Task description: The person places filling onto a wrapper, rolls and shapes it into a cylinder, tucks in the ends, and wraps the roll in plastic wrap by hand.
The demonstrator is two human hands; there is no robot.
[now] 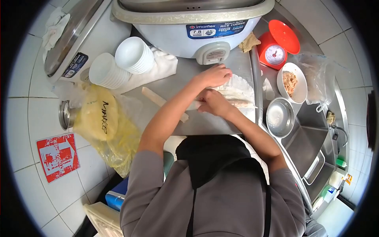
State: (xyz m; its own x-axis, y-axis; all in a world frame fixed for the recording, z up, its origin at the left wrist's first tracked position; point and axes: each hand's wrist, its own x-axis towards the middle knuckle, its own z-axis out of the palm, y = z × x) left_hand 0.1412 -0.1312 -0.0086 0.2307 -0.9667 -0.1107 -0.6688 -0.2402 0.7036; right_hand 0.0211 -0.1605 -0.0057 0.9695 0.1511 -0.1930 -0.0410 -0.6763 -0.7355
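A thin pale wrapper lies on the steel counter, with a strip of filling along its near part. My left hand rests at the wrapper's far left edge with its fingers curled; what it holds, if anything, is hidden. Below it, my right hand is closed at the left end of the filled strip, its fingertips pressed on the wrapper. To the left of both hands, a finished-looking pale roll lies slanted on the counter, partly covered by my left forearm.
A rice cooker stands behind the hands. Stacked white bowls and a yellow bag are at the left. Rightward are a red scale, a bowl of filling, a metal bowl and a sink.
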